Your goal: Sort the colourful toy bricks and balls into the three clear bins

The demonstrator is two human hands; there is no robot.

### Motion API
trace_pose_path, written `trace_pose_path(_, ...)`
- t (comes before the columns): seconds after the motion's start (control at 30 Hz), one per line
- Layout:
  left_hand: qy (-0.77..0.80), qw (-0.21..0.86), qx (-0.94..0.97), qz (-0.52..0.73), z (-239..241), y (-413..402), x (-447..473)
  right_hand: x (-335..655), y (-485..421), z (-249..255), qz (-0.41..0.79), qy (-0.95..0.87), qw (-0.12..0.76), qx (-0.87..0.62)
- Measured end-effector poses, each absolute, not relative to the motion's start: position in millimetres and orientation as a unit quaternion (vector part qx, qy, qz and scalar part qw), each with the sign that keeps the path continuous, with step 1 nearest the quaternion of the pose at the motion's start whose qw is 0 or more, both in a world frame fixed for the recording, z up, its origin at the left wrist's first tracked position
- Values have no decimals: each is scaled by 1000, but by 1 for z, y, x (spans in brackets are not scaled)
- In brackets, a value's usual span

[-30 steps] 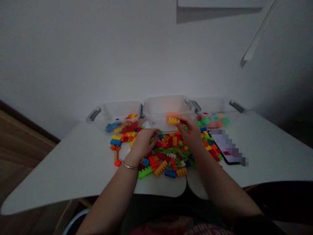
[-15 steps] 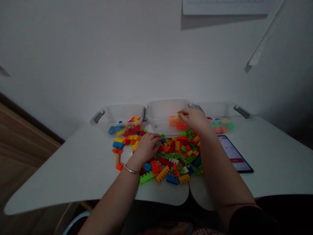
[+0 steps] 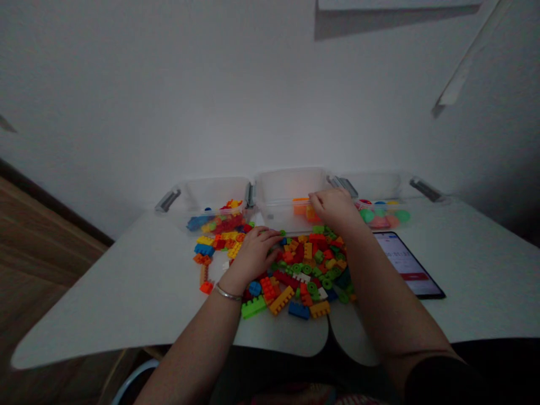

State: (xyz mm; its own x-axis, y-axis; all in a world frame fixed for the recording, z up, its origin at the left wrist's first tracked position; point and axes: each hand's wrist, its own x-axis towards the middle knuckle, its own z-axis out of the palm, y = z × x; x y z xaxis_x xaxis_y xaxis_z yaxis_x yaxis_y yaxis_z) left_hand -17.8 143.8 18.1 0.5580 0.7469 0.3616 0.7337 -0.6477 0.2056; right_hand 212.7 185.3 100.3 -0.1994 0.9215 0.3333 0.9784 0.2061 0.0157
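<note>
My left hand [image 3: 258, 250] rests over the left part of a pile of toy building bricks [image 3: 301, 267], its fingers stretched out and slightly apart. Red, green, orange, yellow and blue bricks lie around and partly under it. My right hand [image 3: 334, 208] is at the front right of the middle clear plastic bin [image 3: 278, 194], fingers bent and close together. Whatever may be between those fingertips is hidden. Several orange bricks [image 3: 301, 206] show through the bin's wall beside the fingers.
A left clear bin [image 3: 217, 188] holds blue, yellow and red bricks. Round green and red pieces lie in the right clear bin [image 3: 382, 185]. A phone [image 3: 415, 275] with a lit screen lies by my right forearm. The wall [image 3: 270, 90] stands behind the bins.
My right hand has dipped slightly at the middle bin, its fingers more curled. An orange-yellow piece near its fingertips appears lower. My left hand has hardly moved; the view has shifted slightly.
</note>
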Motion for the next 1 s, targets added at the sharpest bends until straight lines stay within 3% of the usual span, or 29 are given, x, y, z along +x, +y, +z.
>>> trace_pose_path(0.17, 422, 18, 883, 205, 17, 143, -16, 216, 184, 102, -110, -771, 158, -607)
trace_pose_path(0.3, 436, 9, 873, 219, 21, 143, -17, 216, 166, 116, -118, -782, 252, -557)
trace_pose_path(0.4, 458, 2, 858, 232, 25, 142, -19, 207, 147, 125, -58, -813, 293, -499)
trace_pose_path(0.5, 486, -12, 839, 242, 26, 142, -21, 190, 136, 121, -7, -853, 225, -470)
trace_pose_path(0.7, 517, -35, 821, 242, 23, 143, -24, 152, 139, 90, -33, -868, 7, -495)
trace_pose_path(1.0, 538, -43, 810, 228, 24, 142, -23, 147, 148, 71, -44, -848, -17, -527)
